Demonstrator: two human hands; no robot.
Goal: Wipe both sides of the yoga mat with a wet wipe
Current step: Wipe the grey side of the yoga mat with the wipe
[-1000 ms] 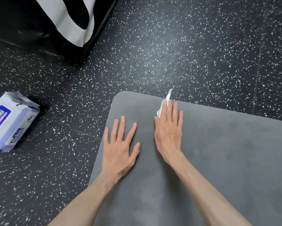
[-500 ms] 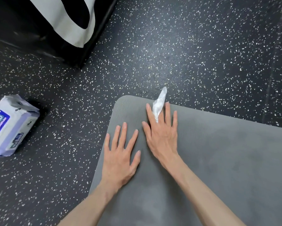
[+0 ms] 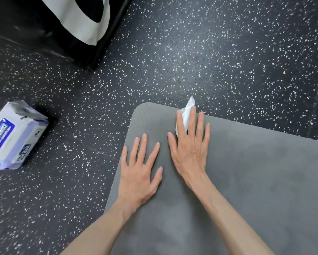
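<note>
While hands press, wipes pack point(image 3: 16, 135) sits left.

Quick count of what's here: one grey yoga mat point(image 3: 246, 181) on the speckled floor point(image 3: 209, 52), just the one corner of it in view. One white wet wipe point(image 3: 185, 115), crumpled, poking out from under the fingers. Two hands, so a left hand point(image 3: 138, 173) and a right hand point(image 3: 189, 150), both flat on the mat with five fingers each showing. One pack of wipes point(image 3: 15, 135) off to the side on the floor. And one black block with a white stripe point(image 3: 66, 24) up in the far corner. So that's seven things, floor included.
</note>
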